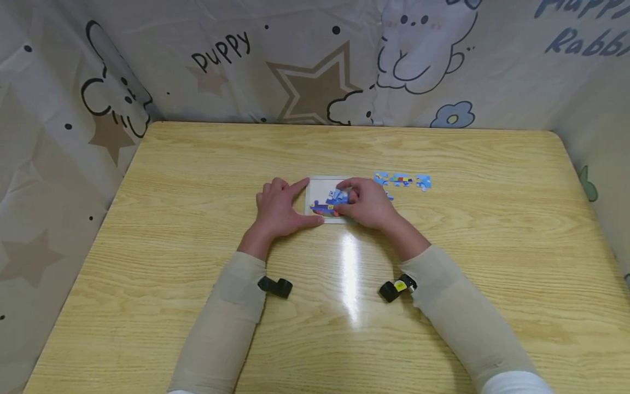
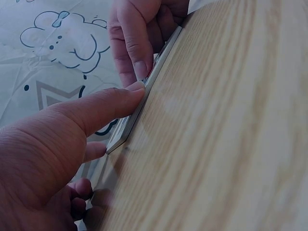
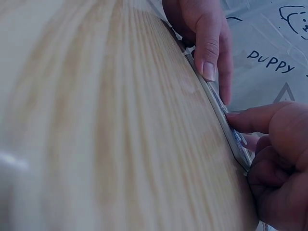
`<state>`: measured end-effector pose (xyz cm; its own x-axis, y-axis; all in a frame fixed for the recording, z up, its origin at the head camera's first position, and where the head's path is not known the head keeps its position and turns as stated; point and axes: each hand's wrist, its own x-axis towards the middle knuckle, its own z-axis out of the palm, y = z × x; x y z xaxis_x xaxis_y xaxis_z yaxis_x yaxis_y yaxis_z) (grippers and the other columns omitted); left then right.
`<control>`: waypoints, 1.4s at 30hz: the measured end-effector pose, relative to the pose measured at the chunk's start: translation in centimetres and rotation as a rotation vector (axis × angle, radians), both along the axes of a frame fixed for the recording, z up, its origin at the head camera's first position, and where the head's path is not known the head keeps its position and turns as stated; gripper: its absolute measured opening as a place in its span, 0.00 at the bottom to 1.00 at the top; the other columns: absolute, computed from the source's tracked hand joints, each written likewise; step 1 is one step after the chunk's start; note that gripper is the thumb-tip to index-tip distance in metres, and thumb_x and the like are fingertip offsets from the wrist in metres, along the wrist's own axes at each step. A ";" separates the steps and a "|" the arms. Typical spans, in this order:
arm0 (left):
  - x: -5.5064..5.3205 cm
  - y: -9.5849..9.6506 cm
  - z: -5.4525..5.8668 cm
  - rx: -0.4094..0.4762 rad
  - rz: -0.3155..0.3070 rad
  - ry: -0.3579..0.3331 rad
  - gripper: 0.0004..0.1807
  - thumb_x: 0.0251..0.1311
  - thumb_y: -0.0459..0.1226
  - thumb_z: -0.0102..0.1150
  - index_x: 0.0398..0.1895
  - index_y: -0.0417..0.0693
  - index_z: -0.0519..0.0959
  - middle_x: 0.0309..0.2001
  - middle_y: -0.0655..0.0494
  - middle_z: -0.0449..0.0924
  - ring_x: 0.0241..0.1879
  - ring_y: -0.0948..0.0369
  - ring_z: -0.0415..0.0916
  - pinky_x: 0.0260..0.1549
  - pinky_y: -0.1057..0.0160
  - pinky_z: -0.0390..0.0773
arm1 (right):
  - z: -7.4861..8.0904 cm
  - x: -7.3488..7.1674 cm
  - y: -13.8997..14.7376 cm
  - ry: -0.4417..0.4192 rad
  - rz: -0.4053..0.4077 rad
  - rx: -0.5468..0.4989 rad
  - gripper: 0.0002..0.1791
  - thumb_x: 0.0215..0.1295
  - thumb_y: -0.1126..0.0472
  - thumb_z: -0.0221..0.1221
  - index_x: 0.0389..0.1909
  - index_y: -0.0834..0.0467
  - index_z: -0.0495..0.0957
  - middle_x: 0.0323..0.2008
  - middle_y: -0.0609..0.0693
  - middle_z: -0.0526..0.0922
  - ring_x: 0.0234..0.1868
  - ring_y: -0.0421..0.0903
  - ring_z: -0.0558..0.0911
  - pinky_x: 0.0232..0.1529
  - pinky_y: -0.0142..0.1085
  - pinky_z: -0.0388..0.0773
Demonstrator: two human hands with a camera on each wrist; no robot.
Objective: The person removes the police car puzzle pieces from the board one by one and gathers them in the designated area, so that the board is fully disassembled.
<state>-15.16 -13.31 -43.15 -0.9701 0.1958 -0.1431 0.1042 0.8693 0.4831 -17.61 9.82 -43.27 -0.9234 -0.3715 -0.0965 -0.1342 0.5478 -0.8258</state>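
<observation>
A small white puzzle tray lies on the table, partly filled with blue and purple jigsaw pieces. My left hand spans its left side. The forefinger touches the far left corner and the straight thumb rests on the near rim, as the left wrist view also shows. Over the tray's right part, my right hand pinches a blue puzzle piece between thumb and forefinger, low against the other pieces. Its remaining fingers are curled, and the hand hides the tray's right end.
Several loose puzzle pieces lie just right of the tray, one partly behind the right hand. The wooden table ends at a printed cloth backdrop. Black wrist cameras sit on both sleeved forearms.
</observation>
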 end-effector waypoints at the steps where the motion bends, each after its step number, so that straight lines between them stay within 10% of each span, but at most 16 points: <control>1: 0.0 0.0 0.0 0.000 -0.001 0.000 0.56 0.43 0.69 0.69 0.77 0.62 0.63 0.46 0.51 0.60 0.45 0.50 0.55 0.45 0.50 0.52 | 0.0 0.0 0.0 0.009 0.001 0.003 0.23 0.58 0.62 0.71 0.55 0.62 0.80 0.17 0.48 0.67 0.18 0.44 0.65 0.26 0.39 0.62; 42: 0.0 0.1 -0.2 0.021 0.017 0.003 0.56 0.41 0.67 0.72 0.77 0.62 0.63 0.44 0.51 0.59 0.44 0.51 0.55 0.45 0.50 0.52 | 1.2 3.2 9.9 0.102 -0.122 0.071 0.21 0.62 0.61 0.70 0.55 0.59 0.80 0.19 0.48 0.59 0.21 0.45 0.59 0.33 0.41 0.62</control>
